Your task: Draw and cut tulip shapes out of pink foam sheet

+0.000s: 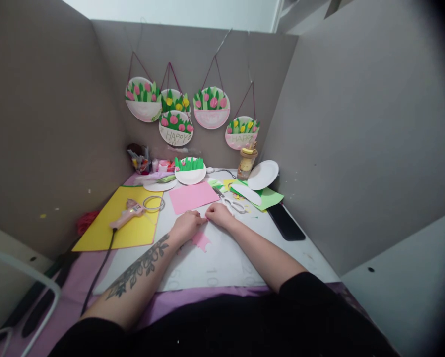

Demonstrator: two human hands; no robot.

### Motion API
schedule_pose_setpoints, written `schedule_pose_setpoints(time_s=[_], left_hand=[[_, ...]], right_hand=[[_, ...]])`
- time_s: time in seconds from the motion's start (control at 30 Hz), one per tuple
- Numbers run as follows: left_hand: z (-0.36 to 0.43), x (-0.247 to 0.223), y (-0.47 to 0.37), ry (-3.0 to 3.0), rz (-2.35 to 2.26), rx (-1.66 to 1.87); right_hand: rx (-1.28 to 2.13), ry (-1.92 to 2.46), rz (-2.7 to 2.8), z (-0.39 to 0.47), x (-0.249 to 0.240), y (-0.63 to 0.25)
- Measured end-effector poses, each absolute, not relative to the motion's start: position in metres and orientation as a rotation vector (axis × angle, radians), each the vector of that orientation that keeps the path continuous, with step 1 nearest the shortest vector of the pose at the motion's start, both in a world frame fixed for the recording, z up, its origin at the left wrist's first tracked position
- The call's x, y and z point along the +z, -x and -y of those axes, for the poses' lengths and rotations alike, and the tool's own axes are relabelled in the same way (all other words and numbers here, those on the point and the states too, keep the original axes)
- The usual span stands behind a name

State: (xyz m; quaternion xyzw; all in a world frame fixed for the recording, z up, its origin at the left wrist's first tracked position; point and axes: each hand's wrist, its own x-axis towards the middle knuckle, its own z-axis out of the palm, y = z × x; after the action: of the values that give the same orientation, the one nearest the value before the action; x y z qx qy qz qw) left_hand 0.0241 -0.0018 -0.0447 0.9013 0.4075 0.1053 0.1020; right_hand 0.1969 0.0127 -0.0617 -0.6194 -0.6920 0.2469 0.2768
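Observation:
My left hand point(188, 225) and my right hand point(218, 214) meet fingertip to fingertip low over the white table sheet point(222, 267). Both have their fingers closed in a pinch. A sliver of pink shows between the fingertips, too small to make out for sure. Just below my left hand lies a ragged pink paper scrap point(201, 241). Beyond the hands is a pink paper sheet point(193, 197). White-handled scissors point(234, 203) rest right behind my right hand.
A glue gun point(130, 213) and a tape roll point(154, 203) lie on yellow sheets point(95, 233) at left. At right are a phone point(286, 223), green paper point(272, 198), a paper plate point(263, 174) and a lidded cup point(246, 166). A plate with paper grass point(190, 174) stands behind; several flower plates hang above.

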Motion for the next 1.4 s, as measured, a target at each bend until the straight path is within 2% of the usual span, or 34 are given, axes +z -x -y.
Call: schedule_pose_setpoints(time_s=[0.37, 0.57, 0.73, 0.83, 0.93, 1.1, 1.4], left_hand=[[0.006, -0.046, -0.023, -2.647, -1.166, 0.378], [0.002, -0.051, -0.02, -2.705, -1.116, 0.409], [0.001, -0.049, -0.023, -2.667, -1.124, 0.399], [-0.007, -0.043, -0.02, -2.469, -1.191, 0.607], [-0.021, -0.036, -0.005, -2.266, -1.48, 0.845], [-0.035, -0.035, 0.015, -2.28, -1.847, 0.631], [-0.045, -0.051, -0.011, -2.365, -1.92, 0.501]], right_hand=[[0.745, 1.51, 1.702, -0.014, -0.067, -0.207], [0.491, 1.376, 2.165, -0.008, -0.066, -0.216], [0.379, 1.407, 2.332, -0.006, -0.062, -0.215], [0.36, 1.41, 2.36, -0.006, -0.06, -0.214], [0.364, 1.402, 2.348, -0.006, -0.06, -0.214], [0.341, 1.417, 2.33, -0.006, -0.062, -0.211], [0.323, 1.407, 2.318, -0.004, -0.059, -0.209]])
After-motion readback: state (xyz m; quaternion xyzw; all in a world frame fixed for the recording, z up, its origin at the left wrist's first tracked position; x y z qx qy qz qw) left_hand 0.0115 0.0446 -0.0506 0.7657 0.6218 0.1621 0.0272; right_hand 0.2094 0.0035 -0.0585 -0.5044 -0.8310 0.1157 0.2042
